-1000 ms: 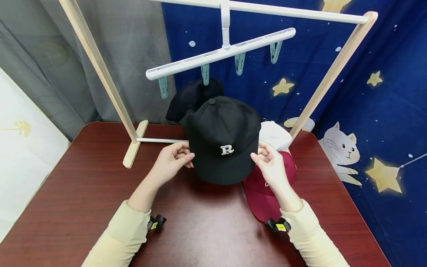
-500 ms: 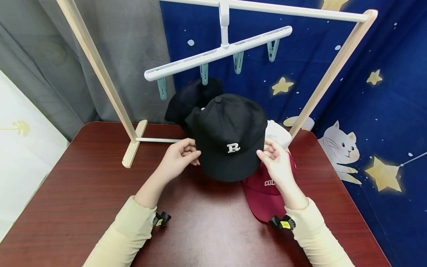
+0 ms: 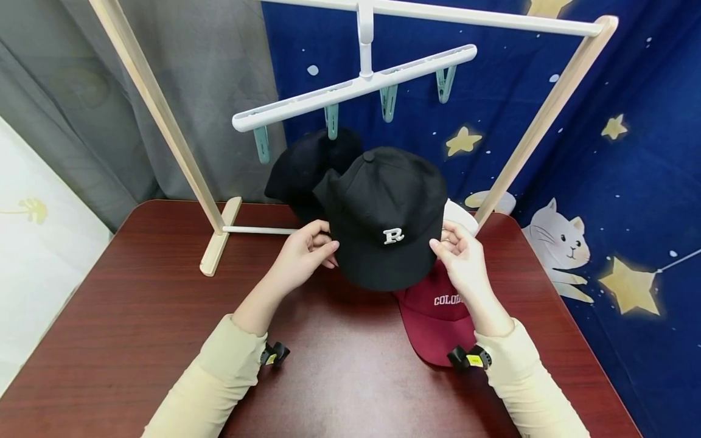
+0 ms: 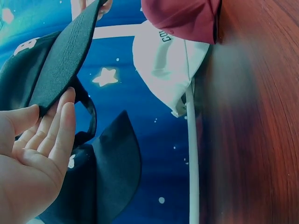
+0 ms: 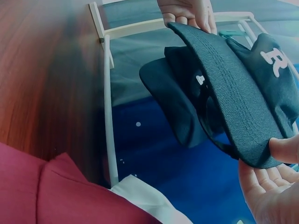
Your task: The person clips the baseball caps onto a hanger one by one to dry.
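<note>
A black baseball cap [image 3: 383, 201] with a white R on its front is held up above the table, brim toward me. My left hand [image 3: 306, 252] pinches the left edge of its brim between thumb and fingers. At the opposite brim edge, my right hand [image 3: 460, 255] pinches it the same way. In the right wrist view the brim [image 5: 233, 102] spans between both hands. Behind it is a second dark cap [image 3: 312, 167], partly hidden. A maroon cap [image 3: 438, 310] with white lettering lies on the table below my right hand, and a white cap [image 3: 460, 216] shows behind that hand.
A wooden rack [image 3: 542, 121] stands at the table's back. From its top bar hangs a white hanger [image 3: 356, 88] with several teal clips [image 3: 387, 103], above the held cap. A thin white rod [image 3: 260, 230] runs low between the rack's feet.
Both hands have moved right and slightly up with the black cap. More of the maroon cap's lettering shows, while less of the white cap is visible.
</note>
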Demonstrator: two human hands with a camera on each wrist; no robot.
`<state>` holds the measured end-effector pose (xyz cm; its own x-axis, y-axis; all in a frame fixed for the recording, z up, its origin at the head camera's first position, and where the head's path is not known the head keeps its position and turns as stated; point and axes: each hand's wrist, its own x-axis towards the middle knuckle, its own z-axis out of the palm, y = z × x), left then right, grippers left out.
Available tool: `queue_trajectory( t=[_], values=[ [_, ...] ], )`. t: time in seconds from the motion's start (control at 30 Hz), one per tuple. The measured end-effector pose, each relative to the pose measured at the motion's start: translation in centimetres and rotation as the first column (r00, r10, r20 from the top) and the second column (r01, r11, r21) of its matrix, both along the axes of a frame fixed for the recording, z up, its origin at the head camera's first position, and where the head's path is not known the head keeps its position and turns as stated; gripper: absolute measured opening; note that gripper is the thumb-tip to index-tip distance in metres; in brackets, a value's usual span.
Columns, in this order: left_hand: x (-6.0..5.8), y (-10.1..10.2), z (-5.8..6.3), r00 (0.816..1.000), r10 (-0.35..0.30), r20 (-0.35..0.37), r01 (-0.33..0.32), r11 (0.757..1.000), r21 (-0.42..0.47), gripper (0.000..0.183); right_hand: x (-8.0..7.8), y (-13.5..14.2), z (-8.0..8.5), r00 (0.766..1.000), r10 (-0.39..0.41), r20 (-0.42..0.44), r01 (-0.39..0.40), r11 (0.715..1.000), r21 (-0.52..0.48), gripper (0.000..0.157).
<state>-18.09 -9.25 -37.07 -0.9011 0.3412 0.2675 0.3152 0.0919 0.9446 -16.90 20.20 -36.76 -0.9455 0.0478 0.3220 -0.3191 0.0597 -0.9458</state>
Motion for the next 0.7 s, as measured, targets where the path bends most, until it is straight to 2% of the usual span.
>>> queue_trajectory(
  t=[0.33,0.7],
  values=[
    [-0.2,0.9,0.5,1.0,0.001,-0.001,-0.001,1.0,0.012,0.019,-0.8,0.7,0.4,1.0,0.014,-0.009,-0.014,1.0,0.004,0.035],
    [-0.6,1.6,0.5,1.0,-0.002,-0.021,0.002,1.0,0.016,0.027,-2.0,1.2,0.8,0.999,0.027,-0.022,-0.027,1.0,-0.016,0.038]
  ],
)
